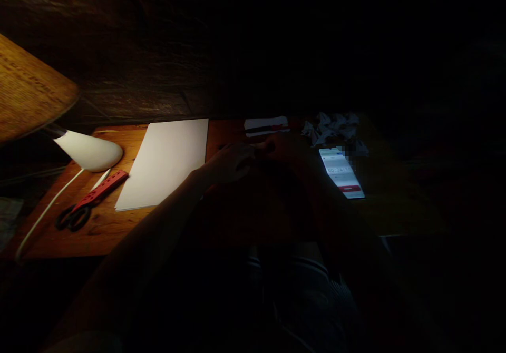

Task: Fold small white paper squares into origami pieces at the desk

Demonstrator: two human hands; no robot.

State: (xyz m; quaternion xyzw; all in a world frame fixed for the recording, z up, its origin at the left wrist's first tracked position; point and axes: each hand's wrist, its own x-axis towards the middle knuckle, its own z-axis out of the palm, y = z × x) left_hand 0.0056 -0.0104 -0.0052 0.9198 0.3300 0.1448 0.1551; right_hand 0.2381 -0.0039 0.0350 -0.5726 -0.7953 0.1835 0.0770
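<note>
Both hands meet over the middle of the table in deep shadow. My left hand [233, 162] reaches in from the left with its fingers curled, next to the stack of white paper [169, 158]. Close against it, my right hand [279, 148] is bent inward, its fingers drawn together. A small pale bit shows between the fingertips, too dim to name. Just beyond the hands lies a cut piece of white paper [259, 123], with a slim dark-and-red tool [272, 128] across it. Crumpled or folded paper pieces [330, 126] lie behind and right of my right hand.
A lit phone [340, 173] lies right of my right forearm. On the left stand a lamp with a white base [93, 150] and brown shade [31, 87]. Black-handled scissors [79, 217], a red perforated strip [103, 188] and a white cord [47, 211] lie near it.
</note>
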